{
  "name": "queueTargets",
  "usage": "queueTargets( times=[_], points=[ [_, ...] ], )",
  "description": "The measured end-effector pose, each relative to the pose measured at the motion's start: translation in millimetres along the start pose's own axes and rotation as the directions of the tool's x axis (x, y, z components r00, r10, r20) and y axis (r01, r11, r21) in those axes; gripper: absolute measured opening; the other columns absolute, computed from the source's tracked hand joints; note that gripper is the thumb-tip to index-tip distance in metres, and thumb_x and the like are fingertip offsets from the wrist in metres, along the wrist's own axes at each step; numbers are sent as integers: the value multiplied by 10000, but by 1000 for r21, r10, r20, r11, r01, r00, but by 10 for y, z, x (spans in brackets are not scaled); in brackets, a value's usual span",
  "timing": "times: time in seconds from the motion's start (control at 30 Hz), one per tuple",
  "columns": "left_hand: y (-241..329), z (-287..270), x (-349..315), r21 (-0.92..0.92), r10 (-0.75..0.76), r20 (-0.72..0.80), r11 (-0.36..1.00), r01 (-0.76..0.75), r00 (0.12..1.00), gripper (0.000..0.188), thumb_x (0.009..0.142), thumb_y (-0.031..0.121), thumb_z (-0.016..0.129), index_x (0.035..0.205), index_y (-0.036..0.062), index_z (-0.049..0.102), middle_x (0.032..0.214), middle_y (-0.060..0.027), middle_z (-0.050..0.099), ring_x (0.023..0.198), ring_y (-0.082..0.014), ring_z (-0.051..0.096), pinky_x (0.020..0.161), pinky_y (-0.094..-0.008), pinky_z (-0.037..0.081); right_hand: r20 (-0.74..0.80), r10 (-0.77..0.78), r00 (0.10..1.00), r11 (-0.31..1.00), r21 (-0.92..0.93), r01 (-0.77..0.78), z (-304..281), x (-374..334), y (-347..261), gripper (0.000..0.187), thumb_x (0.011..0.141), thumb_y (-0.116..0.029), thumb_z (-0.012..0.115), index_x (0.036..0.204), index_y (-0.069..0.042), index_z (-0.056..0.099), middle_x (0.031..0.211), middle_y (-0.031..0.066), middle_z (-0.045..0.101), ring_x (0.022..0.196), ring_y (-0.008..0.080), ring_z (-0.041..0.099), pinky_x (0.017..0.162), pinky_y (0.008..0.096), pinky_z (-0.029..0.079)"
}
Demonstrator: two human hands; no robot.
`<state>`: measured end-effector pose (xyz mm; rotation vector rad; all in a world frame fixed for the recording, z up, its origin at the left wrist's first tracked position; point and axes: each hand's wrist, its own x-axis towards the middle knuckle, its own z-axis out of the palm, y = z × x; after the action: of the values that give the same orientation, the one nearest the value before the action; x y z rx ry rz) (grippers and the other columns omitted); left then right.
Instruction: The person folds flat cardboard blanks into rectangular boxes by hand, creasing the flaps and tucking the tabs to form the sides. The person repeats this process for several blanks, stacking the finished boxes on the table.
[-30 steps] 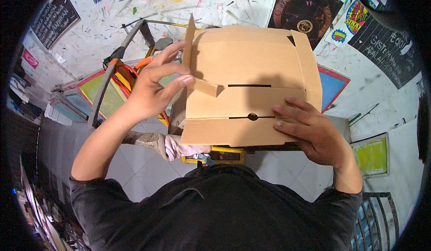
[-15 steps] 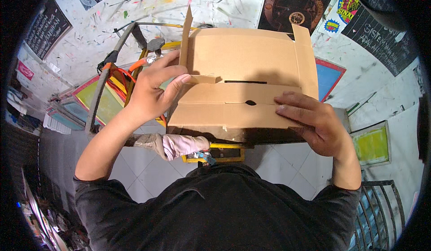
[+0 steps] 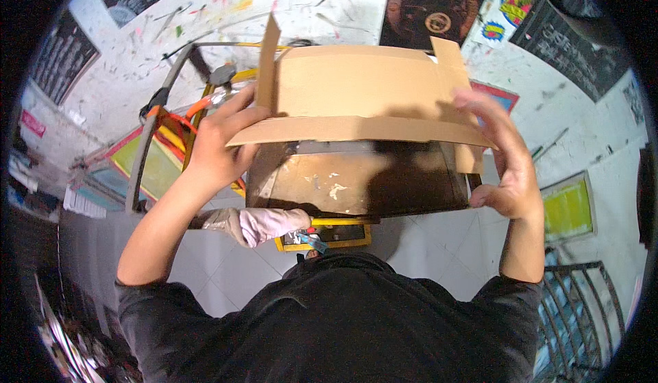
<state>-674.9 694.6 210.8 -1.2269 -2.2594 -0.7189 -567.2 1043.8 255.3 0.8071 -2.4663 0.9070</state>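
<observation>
A brown cardboard box (image 3: 356,81), partly folded, is tilted up over a worn brown board (image 3: 322,177). Its side flaps stand up at the left and right, and a long front panel (image 3: 356,131) runs across toward me. My left hand (image 3: 223,133) grips the box's left edge, fingers by the upright left flap and thumb beneath the front panel. At the right end, my right hand (image 3: 504,153) is open, fingers spread from the thumb around the right flap (image 3: 469,158). Whether its fingertips touch the cardboard is unclear from motion blur.
A grey and yellow metal frame (image 3: 144,160) with orange cables stands at the left. Pink cloth (image 3: 274,225) wraps its near bar. Coloured framed panels (image 3: 567,206) lean by the paint-spattered wall (image 3: 315,20). A dark metal rack (image 3: 582,301) stands at lower right.
The box's front has lifted off the board, baring its paint-specked surface. My right hand has moved from resting on the front panel to the right end, fingers spreading. My left hand keeps its grip.
</observation>
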Motion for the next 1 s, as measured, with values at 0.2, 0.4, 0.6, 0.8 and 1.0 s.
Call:
queueTargets(
  times=[0.2, 0.4, 0.6, 0.8, 1.0],
  points=[
    [79, -30, 3, 89, -17, 0, 996, 17, 1000, 213, 755, 80, 546, 930, -33, 593, 1172, -247, 514, 1064, -373, 535, 877, -377, 431, -204, 427, 881, 896, -39, -443, 103, -587, 484, 802, 552, -94, 779, 1276, -130, 434, 1240, 99, 433, 1125, 238, 453, 847, 341, 422],
    [72, -26, -9, 130, -13, 43, 991, 7, 999, 202, 789, 98, 533, 933, -35, 581, 1166, -254, 512, 1061, -379, 532, 860, -375, 440, -80, 272, 959, 934, -217, -283, 228, -548, 524, 609, 604, -11, 716, 1178, -102, 533, 1189, 98, 497, 1028, 195, 528, 861, 297, 425],
    [3, -20, -13, 100, 24, 79, 994, -32, 997, 242, 790, 143, 546, 937, -49, 560, 1171, -282, 495, 1067, -407, 519, 854, -392, 442, -400, 356, 845, 919, 315, -238, 229, -536, 805, 160, 789, -8, 603, 945, 2, 637, 975, 106, 619, 893, 160, 582, 794, 268, 457],
    [87, -49, -39, 171, 51, 64, 983, -61, 997, 242, 712, 80, 600, 942, 6, 586, 1173, -276, 495, 1002, -397, 558, 798, -378, 478, -437, 540, 719, 784, 572, -241, 534, -187, 459, 238, 859, -7, 537, 1095, 23, 527, 980, 121, 617, 833, 142, 599, 729, 246, 478],
    [117, -6, -10, 106, 90, 11, 990, -90, 996, 196, 779, 100, 590, 930, -25, 573, 1128, -275, 528, 988, -348, 585, 788, -364, 474, -595, 155, 789, 893, 426, 146, 628, -64, 390, 482, 816, -58, 605, 1250, -24, 397, 1003, 143, 616, 861, 196, 611, 759, 298, 484]
  ],
)
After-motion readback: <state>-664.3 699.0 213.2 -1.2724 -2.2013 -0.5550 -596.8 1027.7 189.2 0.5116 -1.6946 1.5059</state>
